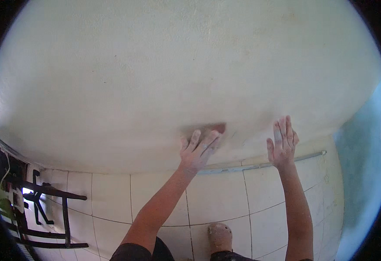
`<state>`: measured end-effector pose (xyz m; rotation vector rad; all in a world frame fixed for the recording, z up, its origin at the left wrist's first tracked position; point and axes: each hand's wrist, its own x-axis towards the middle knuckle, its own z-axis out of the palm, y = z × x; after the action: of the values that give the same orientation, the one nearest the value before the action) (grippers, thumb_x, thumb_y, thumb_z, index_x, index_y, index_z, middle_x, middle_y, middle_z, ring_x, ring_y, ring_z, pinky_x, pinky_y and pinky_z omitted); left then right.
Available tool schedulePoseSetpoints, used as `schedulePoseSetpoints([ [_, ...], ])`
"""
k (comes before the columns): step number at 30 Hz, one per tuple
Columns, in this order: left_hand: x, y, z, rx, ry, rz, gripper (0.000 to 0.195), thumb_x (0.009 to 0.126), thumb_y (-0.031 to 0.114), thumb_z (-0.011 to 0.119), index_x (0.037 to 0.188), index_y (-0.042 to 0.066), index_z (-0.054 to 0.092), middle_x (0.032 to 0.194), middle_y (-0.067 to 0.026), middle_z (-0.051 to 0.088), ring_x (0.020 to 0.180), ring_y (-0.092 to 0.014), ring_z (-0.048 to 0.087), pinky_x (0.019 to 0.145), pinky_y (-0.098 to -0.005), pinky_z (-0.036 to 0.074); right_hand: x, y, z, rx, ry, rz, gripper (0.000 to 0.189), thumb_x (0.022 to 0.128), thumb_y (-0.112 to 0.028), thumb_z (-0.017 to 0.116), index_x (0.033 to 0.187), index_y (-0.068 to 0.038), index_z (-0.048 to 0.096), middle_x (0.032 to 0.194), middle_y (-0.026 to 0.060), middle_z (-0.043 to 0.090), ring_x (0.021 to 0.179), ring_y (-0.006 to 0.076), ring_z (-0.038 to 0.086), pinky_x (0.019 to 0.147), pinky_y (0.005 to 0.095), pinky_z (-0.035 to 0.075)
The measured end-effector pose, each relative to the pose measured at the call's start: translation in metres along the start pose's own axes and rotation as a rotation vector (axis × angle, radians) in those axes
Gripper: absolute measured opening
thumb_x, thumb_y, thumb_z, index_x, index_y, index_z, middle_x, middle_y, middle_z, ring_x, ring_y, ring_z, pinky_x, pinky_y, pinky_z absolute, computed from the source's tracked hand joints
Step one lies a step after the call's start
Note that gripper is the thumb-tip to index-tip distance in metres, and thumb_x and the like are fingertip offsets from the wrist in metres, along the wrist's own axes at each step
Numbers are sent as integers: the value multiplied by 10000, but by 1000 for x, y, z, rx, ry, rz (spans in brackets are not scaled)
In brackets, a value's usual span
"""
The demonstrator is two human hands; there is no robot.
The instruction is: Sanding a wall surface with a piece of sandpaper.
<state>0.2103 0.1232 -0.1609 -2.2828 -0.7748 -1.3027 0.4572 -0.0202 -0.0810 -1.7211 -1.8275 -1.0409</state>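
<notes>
Before me rises a pale, off-white wall (151, 98) with a slightly rough surface and a few small dark specks. My left hand (197, 150) presses a reddish-brown sheet that looks like sandpaper (221, 127) to the lower part of this wall. The fingers are spread over the sheet and hide most of it. Farther right, my right hand (281, 143) holds nothing; its fingers point up and its thumb stands apart. Whether its palm touches the wall is hard to tell. Whitish dust coats both hands.
A thin grey pipe or strip (259, 167) lies along the wall's foot on the white tiled floor (157, 199). At left are dark wooden furniture legs (65, 222) and a cable (7, 166). A light-blue wall (357, 176) closes the right side. My shod foot (220, 236) stands below.
</notes>
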Motion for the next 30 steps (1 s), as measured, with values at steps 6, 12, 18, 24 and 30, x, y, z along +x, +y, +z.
schedulePoseSetpoints([
  [6,51,5,7,58,288,-117,317,916,247,503,1208,195,616,1337,1,509,1300,-288,413,1096,-474,215,-40,-8,-29,-47,-79,89,468,998,-272,347,1403,-47,407,1469,157,388,1363,334,359,993,417,289],
  [12,10,-8,4,49,-47,333,394,850,207,575,1242,195,614,1453,12,431,1306,-250,411,1030,-415,310,-67,-13,-43,-20,-213,250,476,1021,-288,267,1416,-55,393,1481,151,375,1375,296,350,978,415,279],
  [18,85,17,3,216,175,241,421,834,192,553,1249,228,616,1407,34,491,1252,-199,466,925,-367,404,-83,-12,-44,-46,-398,276,479,1022,-292,264,1440,-79,362,1508,122,341,1400,253,315,1000,409,254],
  [24,39,16,-6,88,-133,256,436,774,199,590,1207,174,631,1348,65,529,1200,-151,501,993,-334,385,-91,-27,-37,72,-454,331,494,978,-199,361,1462,-105,329,1530,88,313,1413,241,293,1041,418,211],
  [30,22,13,-17,-7,-163,189,490,772,138,606,1261,161,592,1356,29,525,1266,-193,474,987,-343,412,-117,-33,-37,149,-618,281,473,1007,-251,297,1450,-94,351,1529,103,308,1418,241,278,1029,437,210],
])
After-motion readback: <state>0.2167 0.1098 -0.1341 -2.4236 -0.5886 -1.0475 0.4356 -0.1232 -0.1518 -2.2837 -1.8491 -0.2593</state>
